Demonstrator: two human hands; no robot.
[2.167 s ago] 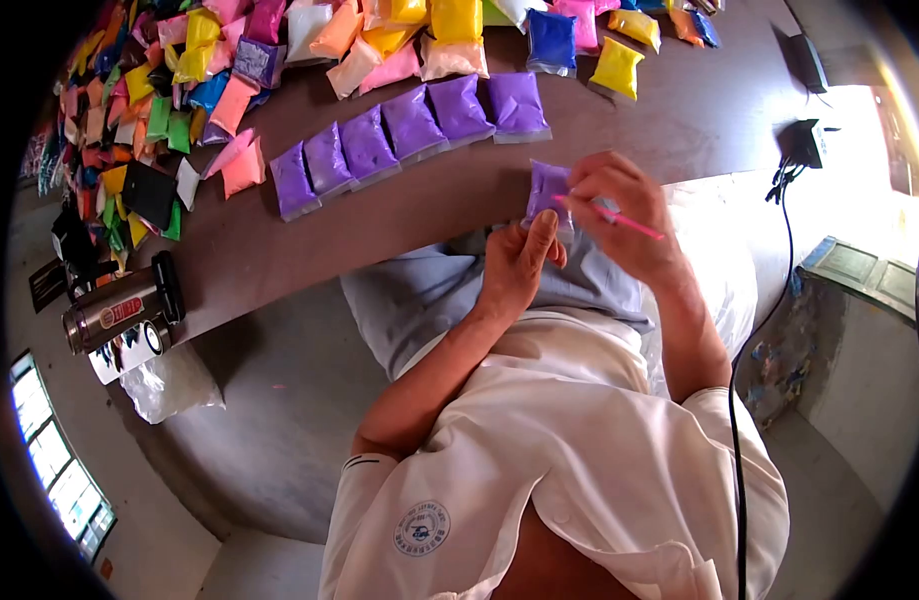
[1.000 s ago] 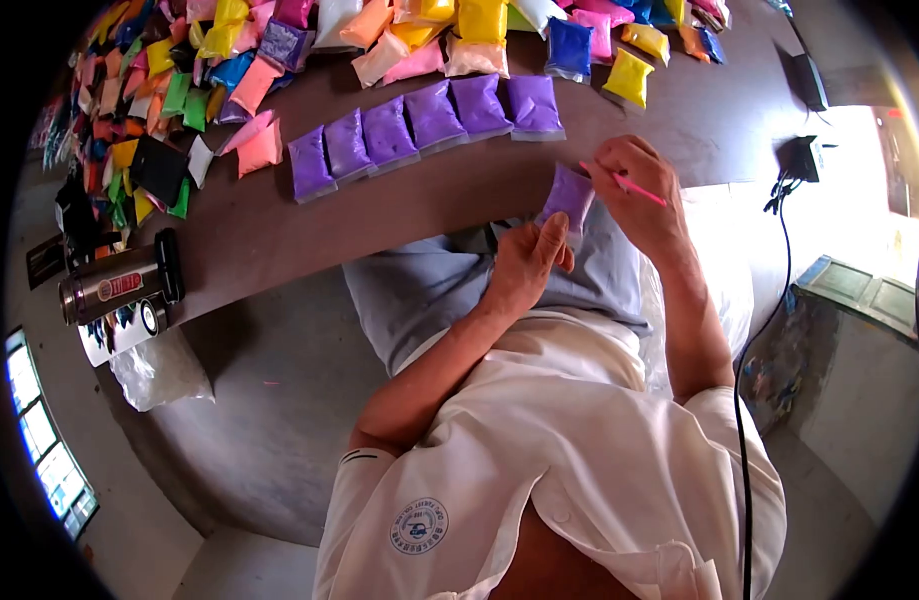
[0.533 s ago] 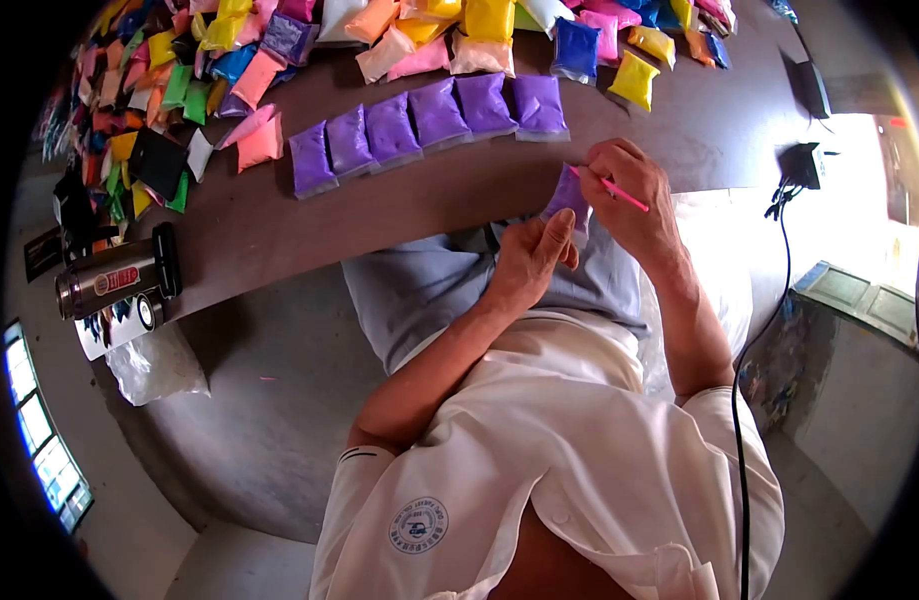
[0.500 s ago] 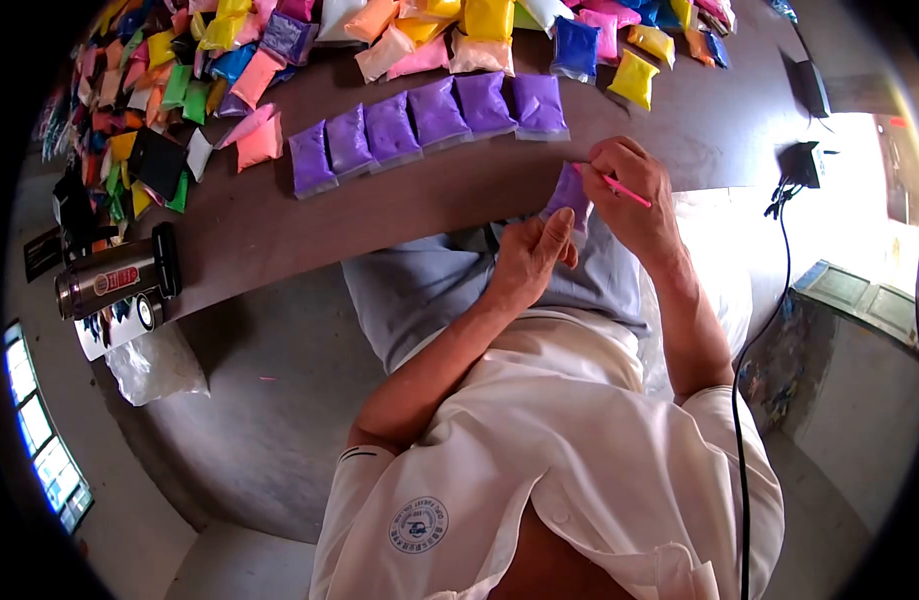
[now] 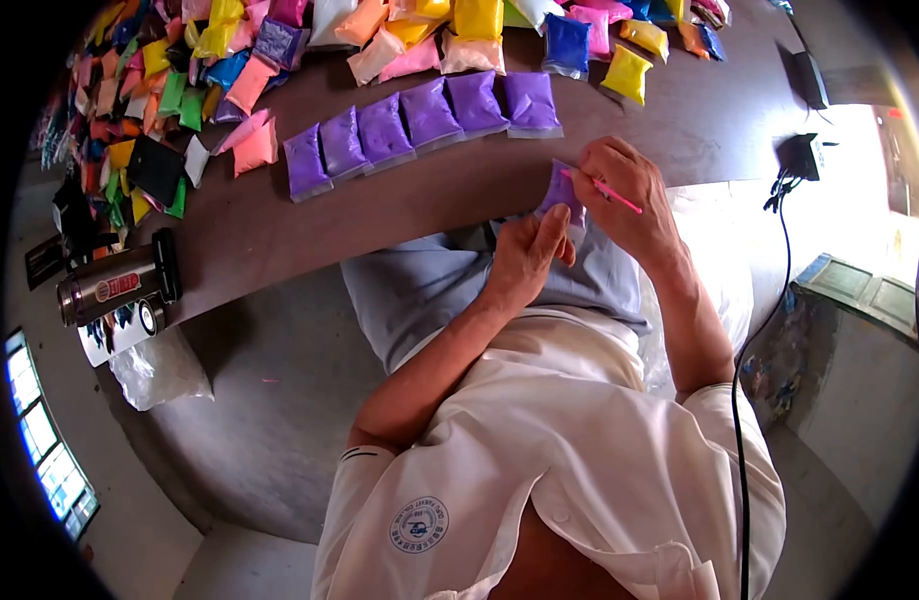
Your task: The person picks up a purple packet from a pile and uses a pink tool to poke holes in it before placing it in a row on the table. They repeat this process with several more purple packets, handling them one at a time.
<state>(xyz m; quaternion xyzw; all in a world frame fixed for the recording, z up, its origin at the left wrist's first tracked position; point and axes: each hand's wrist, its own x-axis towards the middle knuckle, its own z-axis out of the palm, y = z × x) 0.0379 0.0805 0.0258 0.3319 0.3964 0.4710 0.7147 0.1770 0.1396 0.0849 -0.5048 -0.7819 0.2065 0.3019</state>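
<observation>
A small purple packet (image 5: 559, 192) is held over my lap at the table's front edge. My left hand (image 5: 527, 248) is closed on its lower end, thumb on top. My right hand (image 5: 627, 192) grips a thin pink stick-like tool (image 5: 616, 196), its tip hidden at the packet's upper right edge by my fingers. Beyond my hands, several purple packets (image 5: 431, 113) of the same kind lie in a curved row on the table.
Many coloured packets (image 5: 469, 52) are piled along the far side and left of the brown table (image 5: 249, 222). A steel flask (image 5: 109, 288) lies at the left edge beside a clear plastic bag (image 5: 159, 370). A black cable (image 5: 785, 240) hangs at the right.
The packet and my right hand with the pink tool have shifted slightly left in view. The table items also shift slightly, as the camera has turned a little.
</observation>
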